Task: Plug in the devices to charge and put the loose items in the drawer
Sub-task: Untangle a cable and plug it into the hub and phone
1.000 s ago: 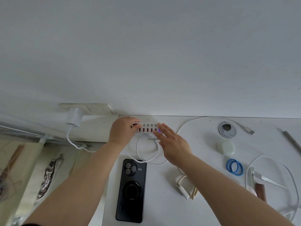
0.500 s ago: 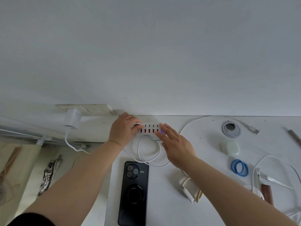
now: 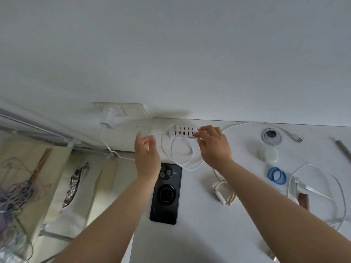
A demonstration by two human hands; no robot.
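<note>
A white multi-port USB charging hub with red ports lies at the back of the white desk, against the wall. My right hand grips the hub's right end, fingers curled over it. My left hand hovers left of the hub, fingers loose, holding nothing, and looks blurred. A black phone lies face down below the hands. A looped white cable runs from the hub towards the phone. A white power adapter sits in the wall socket at left.
On the right of the desk lie a pale green earbud case, blue rubber bands, a round metal grommet, a loose USB plug, a cream cable bundle, tweezers and another white cable. Beyond the desk's left edge hang clothes hangers.
My left hand has let go of the hub and drawn back to the left. My right hand has moved from touching the hub's front to gripping its right end.
</note>
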